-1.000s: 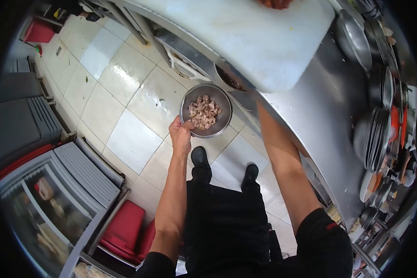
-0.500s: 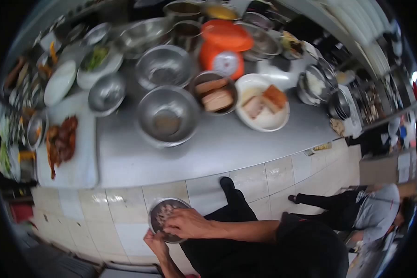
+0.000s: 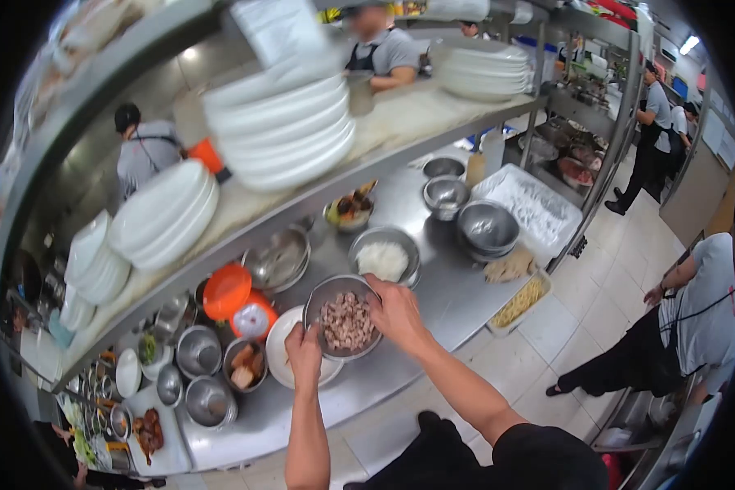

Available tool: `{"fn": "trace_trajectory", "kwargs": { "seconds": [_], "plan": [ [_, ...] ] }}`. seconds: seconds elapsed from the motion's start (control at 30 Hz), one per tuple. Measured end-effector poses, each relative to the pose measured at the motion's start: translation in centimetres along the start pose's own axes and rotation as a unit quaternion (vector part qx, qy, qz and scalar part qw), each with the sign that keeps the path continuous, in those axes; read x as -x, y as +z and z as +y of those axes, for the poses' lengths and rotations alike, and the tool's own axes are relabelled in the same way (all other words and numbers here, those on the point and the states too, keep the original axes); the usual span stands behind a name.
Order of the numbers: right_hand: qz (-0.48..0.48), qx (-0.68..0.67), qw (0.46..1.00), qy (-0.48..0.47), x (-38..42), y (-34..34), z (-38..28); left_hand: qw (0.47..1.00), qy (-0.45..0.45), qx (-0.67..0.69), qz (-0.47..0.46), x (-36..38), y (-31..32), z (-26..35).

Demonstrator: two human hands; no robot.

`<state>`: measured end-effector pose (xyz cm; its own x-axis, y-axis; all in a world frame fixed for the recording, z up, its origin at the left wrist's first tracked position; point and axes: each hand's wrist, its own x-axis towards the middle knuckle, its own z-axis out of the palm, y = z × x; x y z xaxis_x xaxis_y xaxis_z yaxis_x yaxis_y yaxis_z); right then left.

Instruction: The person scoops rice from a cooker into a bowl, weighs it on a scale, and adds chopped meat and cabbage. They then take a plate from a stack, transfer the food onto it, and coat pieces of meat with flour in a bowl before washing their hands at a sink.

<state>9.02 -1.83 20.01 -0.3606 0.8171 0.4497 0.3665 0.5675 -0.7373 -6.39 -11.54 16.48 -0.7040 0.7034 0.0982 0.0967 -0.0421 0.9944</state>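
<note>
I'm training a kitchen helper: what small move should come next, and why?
Perhaps shift the metal bowl right, over bare counter, before setting it down: left hand and right hand grip its rim, and in this view it overlaps the white plate, which might tip it.

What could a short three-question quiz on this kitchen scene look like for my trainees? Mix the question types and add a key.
1. Open question: what is in the held bowl?
2. Multiple choice: what colour is the scale pan?
A. Green
B. Orange
C. Black
3. True or false: only one hand of the camera wearer is on the held bowl.

Key
1. What looks like diced meat.
2. B.
3. False: the left hand and the right hand both grip it, on opposite sides.
</note>
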Motion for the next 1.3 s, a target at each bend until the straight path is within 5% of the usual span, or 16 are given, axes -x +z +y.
{"fn": "trace_trajectory", "kwargs": {
  "seconds": [0.17, 0.3, 0.47, 0.67, 0.8, 0.87, 1.03, 1.1, 1.27, 1.3],
  "plan": [
    [-0.006, 0.059, 0.998, 0.039, -9.5, -2.0, 7.0, 0.953, 0.070, -0.293, 0.009, -8.1, 9.0, 1.8],
    [-0.003, 0.065, 0.995, 0.071, -11.4, -0.8, 10.6, 0.955, 0.007, -0.297, -0.005, -12.4, 11.1, -1.3],
    [-0.077, 0.105, 0.982, 0.134, -9.8, 0.6, 13.4, 0.893, 0.013, -0.447, -0.046, -11.6, 12.9, -2.6],
    [-0.078, 0.112, 0.979, 0.155, -9.0, 1.4, 14.7, 0.907, -0.047, -0.413, -0.060, -10.8, 13.7, -3.1],
    [-0.101, 0.138, 0.971, 0.165, -9.2, 0.5, 14.0, 0.913, 0.004, -0.402, -0.068, -13.1, 12.7, -7.1],
    [-0.107, 0.141, 0.970, 0.167, -9.4, 0.4, 14.1, 0.948, -0.126, -0.281, -0.076, -11.6, 13.1, -4.2],
    [-0.092, 0.100, 0.970, 0.202, -8.9, -0.4, 12.4, 0.965, -0.149, -0.204, -0.077, -11.7, 12.1, -4.2],
    [0.034, 0.090, 0.973, 0.208, -8.0, -1.4, 11.9, 0.968, -0.154, -0.187, -0.066, -11.5, 11.8, -3.8],
    [0.120, -0.051, 0.965, 0.226, -3.5, -5.1, 14.3, 0.966, -0.188, -0.179, -0.016, -11.1, 10.8, -3.8],
    [0.145, 0.014, 0.976, 0.160, -2.0, -5.4, 16.0, 0.966, -0.190, -0.175, -0.005, -11.0, 10.6, -3.9]
  ]
}}
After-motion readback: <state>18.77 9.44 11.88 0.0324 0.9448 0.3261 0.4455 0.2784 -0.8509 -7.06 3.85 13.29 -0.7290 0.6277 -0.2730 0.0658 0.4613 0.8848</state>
